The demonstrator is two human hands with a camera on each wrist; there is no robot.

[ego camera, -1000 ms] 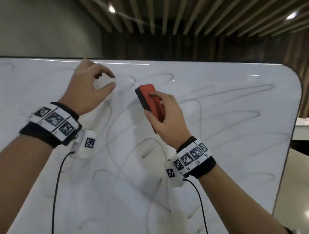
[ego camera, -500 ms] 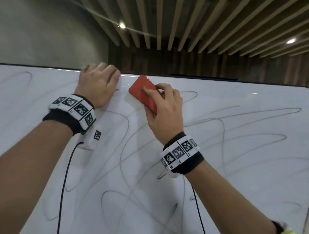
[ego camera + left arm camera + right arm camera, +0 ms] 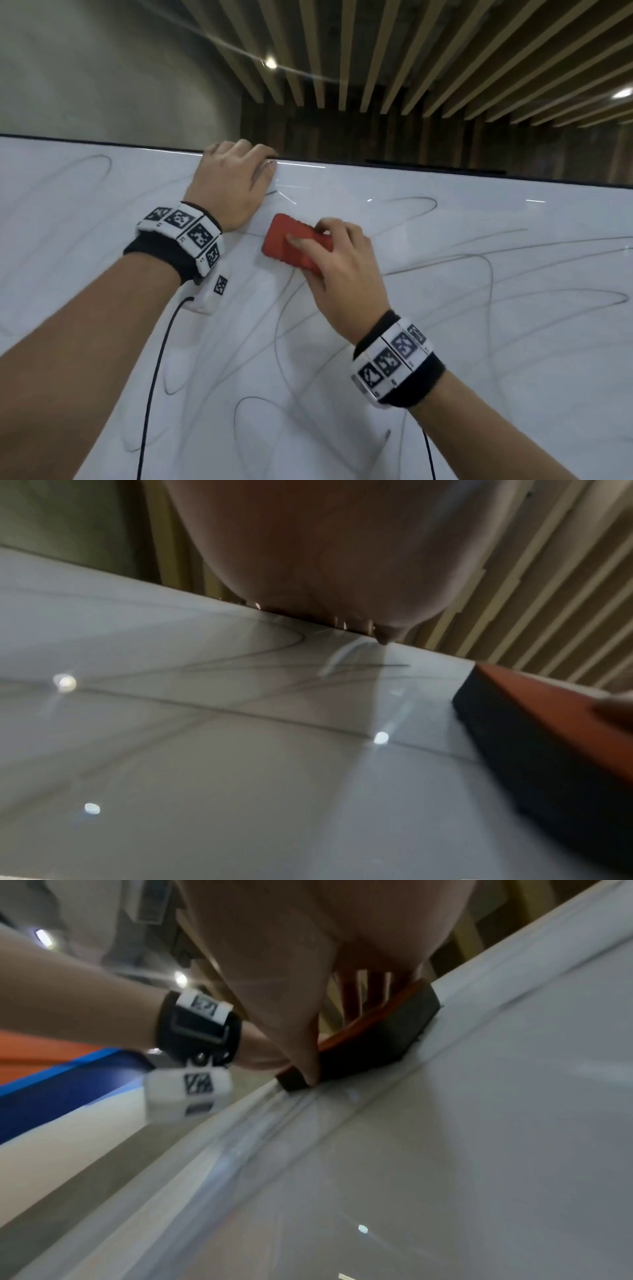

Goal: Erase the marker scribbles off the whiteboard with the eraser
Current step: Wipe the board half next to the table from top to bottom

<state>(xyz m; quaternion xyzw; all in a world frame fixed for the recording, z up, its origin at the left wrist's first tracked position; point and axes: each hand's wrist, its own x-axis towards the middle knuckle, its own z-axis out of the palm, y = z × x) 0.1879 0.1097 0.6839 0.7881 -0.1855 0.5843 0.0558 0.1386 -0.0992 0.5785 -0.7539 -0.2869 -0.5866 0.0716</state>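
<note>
The whiteboard (image 3: 479,359) is covered with looping grey marker scribbles (image 3: 428,270). My right hand (image 3: 337,263) grips the red eraser (image 3: 291,245) and presses its dark felt face flat on the board, just below the top edge. In the right wrist view the thumb pinches the side of the eraser (image 3: 369,1039) against the board. My left hand (image 3: 233,178) is up and to the left of the eraser, fingers curled over the board's top edge. In the left wrist view the eraser (image 3: 548,750) sits at the right, close to my left hand (image 3: 325,547).
Scribbles run across the board to the left, right and below the eraser. The top edge of the board (image 3: 411,168) is close above it. Black cables (image 3: 154,377) hang from both wrist bands in front of the board.
My left hand rose to the board's top edge and curled over it. The eraser went from lifted off the board to flat on it, then slid down slightly.
</note>
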